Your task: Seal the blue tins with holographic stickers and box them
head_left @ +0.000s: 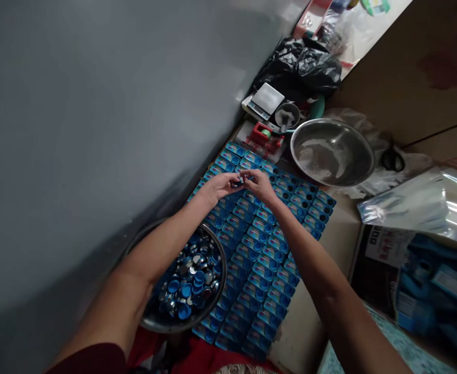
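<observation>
Together, both hands [241,183] pinch small blue cap [238,182] over blue box rows [259,249].

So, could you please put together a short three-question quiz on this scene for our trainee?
1. True or false: both hands meet above the grid of blue containers.
2. What fills the bowl of caps? A) blue and silver caps B) water C) rice
3. Which object stands next to the empty metal bowl, towards the wall?

Key: 1. True: the left hand and right hand pinch one small piece together. 2. A. 3. The digital scale.
</observation>
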A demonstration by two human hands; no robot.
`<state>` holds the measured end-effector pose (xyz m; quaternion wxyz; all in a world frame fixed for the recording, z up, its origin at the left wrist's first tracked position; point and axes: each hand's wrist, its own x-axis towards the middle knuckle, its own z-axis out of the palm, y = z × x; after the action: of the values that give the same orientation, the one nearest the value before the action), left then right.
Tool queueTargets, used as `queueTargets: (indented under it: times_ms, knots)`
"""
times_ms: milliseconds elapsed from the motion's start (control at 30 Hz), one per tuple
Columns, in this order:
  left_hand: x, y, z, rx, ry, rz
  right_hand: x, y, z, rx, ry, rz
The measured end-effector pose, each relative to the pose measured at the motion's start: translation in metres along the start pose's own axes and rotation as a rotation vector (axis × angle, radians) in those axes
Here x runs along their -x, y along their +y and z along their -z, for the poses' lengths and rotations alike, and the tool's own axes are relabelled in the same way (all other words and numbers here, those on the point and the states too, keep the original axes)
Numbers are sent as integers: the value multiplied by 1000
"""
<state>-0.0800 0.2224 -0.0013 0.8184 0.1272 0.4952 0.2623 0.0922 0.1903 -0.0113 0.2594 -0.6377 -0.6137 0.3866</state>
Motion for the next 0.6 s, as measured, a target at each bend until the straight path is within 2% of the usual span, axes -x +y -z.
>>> queueTargets:
  times_ms: [67,200,300,433,533,600]
  knots:
    - [-6,-8,-5,3,1,-2,6,3,-3,-44,34,-37]
    - [-11,-19,-8,-9,-65,-26,20,4,0,-75,113,13]
    - [-12,-22,-9,-73,-40,-45,30,2,3,-138,161,-16]
    - [-14,-25,-12,-189,-112,-17,38,12,5,-262,120,-58]
    - [-18,-30,-17,-218,-188,0,42,25,11,-406,55,-158]
    - [-21,-35,-24,-215,-201,16,43,31,18,-400,26,-219]
